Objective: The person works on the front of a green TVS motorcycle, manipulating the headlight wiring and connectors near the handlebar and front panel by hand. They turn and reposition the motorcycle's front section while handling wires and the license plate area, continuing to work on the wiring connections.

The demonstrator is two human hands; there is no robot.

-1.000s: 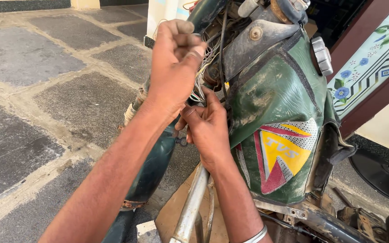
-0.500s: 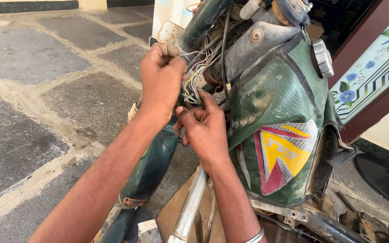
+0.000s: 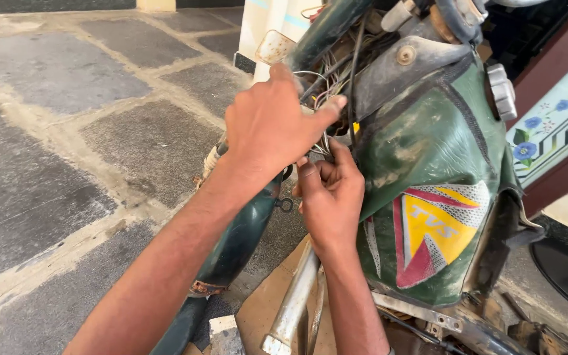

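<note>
A stone floor [image 3: 67, 151] of large grey slabs with pale joints fills the left half of the view, running back to a white wall base [image 3: 267, 26]. On it stands a worn green motorbike, its dented tank [image 3: 428, 171] the biggest part in sight, with a red and yellow emblem [image 3: 432, 233] on the side and a grey filler cap [image 3: 501, 92] on top. A flowered tile strip [image 3: 560, 131] and a dark red frame lie beyond it on the right. Below the tank a green fender [image 3: 238, 243] curves down, rusted at its edge, beside a bare metal tube [image 3: 294, 296] and a sheet of brown cardboard [image 3: 267, 315]. There are no containers here; the nearest thing to one is the open gap between the tank and the steering neck, where a loose bundle of thin wires [image 3: 320, 98] spills out. Both hands are in that gap, close together. The left hand [image 3: 267, 128] comes from above, fingers curled over the wires, thumb stretched toward the tank. The right hand [image 3: 330, 190] sits just under it, fingers pinched on the lower wire ends. A small key ring [image 3: 284, 205] hangs beside the fender.
</note>
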